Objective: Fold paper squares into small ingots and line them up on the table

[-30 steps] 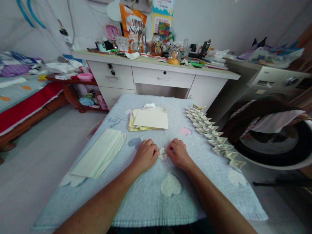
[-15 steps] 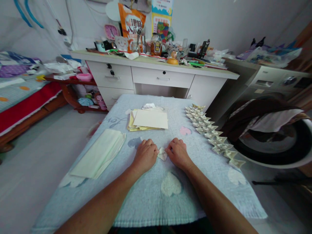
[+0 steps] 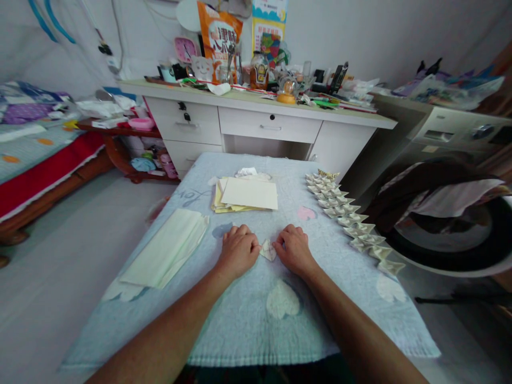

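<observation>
A small folded piece of paper, pale and pointed at the bottom, is held between my two hands at the middle of the table. My left hand pinches its left corner, fingers curled. On the opposite corner, my right hand is closed in the same way. Beyond my hands lies a stack of cream and yellow paper sheets. To the left rests a pile of long pale green paper. Along the right side runs a row of folded paper pieces, nested into one another.
A blue cloth with heart prints covers the table. Behind it stands a white desk crowded with jars, a snack bag and a pink clock. At right is a washing machine with its door open; a bed stands left.
Both hands keep their pinch on the small folded paper, with hardly any movement. The whole view has shifted slightly, so things sit a little farther right.
</observation>
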Available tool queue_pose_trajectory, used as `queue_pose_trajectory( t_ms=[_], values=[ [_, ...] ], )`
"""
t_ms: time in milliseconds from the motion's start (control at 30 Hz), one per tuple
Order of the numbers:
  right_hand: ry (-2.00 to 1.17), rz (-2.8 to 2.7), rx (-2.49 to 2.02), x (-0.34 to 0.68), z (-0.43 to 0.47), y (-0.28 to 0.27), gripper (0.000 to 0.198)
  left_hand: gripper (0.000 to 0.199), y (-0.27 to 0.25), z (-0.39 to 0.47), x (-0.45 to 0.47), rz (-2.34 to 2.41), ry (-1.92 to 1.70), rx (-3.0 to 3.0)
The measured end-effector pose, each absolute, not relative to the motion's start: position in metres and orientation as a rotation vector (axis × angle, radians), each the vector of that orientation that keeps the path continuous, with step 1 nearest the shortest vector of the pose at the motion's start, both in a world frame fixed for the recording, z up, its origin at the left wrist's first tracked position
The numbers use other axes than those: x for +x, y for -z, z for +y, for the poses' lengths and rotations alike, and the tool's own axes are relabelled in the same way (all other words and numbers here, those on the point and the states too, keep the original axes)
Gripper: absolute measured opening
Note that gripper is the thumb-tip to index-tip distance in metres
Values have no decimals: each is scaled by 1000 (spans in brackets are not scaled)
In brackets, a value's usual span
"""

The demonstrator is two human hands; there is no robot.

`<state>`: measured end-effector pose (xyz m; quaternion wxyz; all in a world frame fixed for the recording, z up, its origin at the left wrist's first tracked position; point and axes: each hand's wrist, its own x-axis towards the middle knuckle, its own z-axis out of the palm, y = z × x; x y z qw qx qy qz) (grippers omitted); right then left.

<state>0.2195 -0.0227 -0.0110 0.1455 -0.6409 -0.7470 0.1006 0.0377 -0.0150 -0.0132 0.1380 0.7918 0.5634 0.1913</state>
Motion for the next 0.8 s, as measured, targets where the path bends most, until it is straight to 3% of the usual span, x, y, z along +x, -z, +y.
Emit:
queue_pose_trajectory(
  t_ms=[67, 267, 800],
  values=[
    [-286, -2153, -1841, 220, -22, 12, 15, 6, 12, -12, 35, 1590, -602, 2244],
    [-272, -2165, -1848, 220, -22, 13, 16, 26, 11, -3, 37, 1229, -792, 2288],
    [-324, -2089, -1907, 233, -26, 8, 7, 24, 22, -1, 37, 1194, -637, 2440]
  ],
)
